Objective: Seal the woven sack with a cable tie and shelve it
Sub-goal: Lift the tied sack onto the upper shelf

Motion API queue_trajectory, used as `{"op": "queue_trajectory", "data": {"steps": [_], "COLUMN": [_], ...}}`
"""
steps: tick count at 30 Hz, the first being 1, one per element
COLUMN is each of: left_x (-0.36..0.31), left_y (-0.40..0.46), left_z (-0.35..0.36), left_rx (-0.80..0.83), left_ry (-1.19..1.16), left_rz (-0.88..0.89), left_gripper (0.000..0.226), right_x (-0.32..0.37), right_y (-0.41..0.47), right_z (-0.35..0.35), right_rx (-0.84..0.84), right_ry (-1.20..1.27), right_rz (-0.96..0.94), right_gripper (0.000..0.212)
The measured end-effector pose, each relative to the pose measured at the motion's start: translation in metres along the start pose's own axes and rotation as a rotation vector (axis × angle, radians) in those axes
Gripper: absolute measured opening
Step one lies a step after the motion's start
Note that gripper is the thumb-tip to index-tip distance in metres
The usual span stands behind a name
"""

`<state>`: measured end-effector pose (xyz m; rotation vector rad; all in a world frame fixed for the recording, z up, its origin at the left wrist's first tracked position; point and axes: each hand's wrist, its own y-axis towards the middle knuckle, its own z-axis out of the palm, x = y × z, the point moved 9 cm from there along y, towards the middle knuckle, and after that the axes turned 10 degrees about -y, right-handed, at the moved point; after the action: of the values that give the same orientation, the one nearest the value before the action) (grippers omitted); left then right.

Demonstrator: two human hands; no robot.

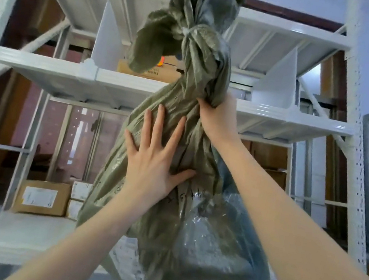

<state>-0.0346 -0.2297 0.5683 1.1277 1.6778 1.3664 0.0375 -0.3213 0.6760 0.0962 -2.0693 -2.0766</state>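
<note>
The sack (170, 186) is up in the air in front of the rack (44, 63), its long axis near upright and leaning a little, heavy bottom low and towards the person, tied neck high. The pale cable tie (188, 32) already cinches that neck, so the sealing looks done and only the shelving is left.

The right hand (216, 118) is clamped on the gathered cloth just below the tie, fingers curled shut around it, taking the weight from above. The left hand (153, 159) lies flat against the sack's side, lower down, fingers spread apart and pressing rather than gripping.

Measured from the rack's middle shelf (139, 82), the neck and the right hand sit at about its level, while the bulk of the sack hangs well below its front edge. I judge the belly must rise over that edge before it goes in, beside the cardboard box (163, 72) at the back. The left hand, nearer the belly, seems best placed to push.
</note>
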Motion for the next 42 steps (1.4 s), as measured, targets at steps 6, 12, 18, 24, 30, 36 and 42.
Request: {"op": "queue_trajectory", "data": {"steps": [6,12,18,24,30,36,42], "left_x": [0.026,0.071,0.097,0.107,0.103,0.076,0.096], "left_y": [-0.007,-0.014,0.009,0.009,0.007,-0.055,-0.163], "left_z": [0.053,0.119,0.150,0.169,0.163,0.110,0.167], "left_rx": [-0.017,-0.006,0.040,0.083,0.097,-0.020,0.311], "left_ry": [0.081,0.119,0.063,0.000,-0.131,-0.296,-0.025], "left_rz": [-0.026,-0.037,-0.112,-0.178,-0.178,-0.013,0.114], "left_gripper": [0.098,0.095,0.087,0.090,0.081,0.043,0.082], "right_x": [-0.045,-0.105,-0.120,-0.110,-0.130,-0.153,-0.183], "right_y": [-0.018,-0.055,-0.065,-0.161,-0.240,-0.219,-0.207], "right_z": [0.041,0.105,0.128,0.098,0.131,0.141,0.149], "right_rx": [0.045,0.166,0.235,0.215,0.749,0.741,0.813], "right_ry": [0.063,0.062,0.114,-0.227,-0.562,-0.559,-0.662], "right_rz": [0.021,0.072,0.060,0.031,0.012,0.050,0.065], "right_gripper": [0.012,0.013,0.040,0.066,0.085,0.086,0.088]}}
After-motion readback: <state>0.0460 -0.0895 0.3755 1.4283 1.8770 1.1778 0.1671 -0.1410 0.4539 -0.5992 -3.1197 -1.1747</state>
